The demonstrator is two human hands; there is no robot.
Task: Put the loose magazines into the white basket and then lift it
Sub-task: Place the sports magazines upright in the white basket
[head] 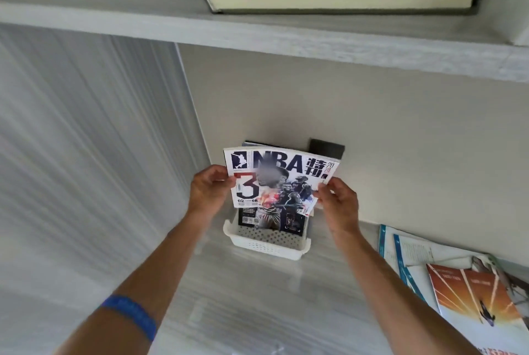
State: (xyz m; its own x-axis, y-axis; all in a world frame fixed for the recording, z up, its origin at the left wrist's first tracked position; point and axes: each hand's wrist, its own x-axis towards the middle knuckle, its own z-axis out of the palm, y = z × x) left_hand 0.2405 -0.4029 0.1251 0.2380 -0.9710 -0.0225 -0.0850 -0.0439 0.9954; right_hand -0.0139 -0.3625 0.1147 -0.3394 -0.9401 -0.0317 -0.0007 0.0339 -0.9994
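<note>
- Our left hand (210, 190) pinches the NBA magazine (279, 182) at nine o'clock, our right hand (337, 203) at three.
- It stands upright, its lower edge inside the white basket (266, 244) at six o'clock.

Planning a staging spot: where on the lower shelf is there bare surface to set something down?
Bare: the shelf in front of the white basket, between the forearms, and left of it to the side wall. Crowded: the right end, under the loose magazines. Both hands, left and right, hold the NBA magazine over the basket.
</note>
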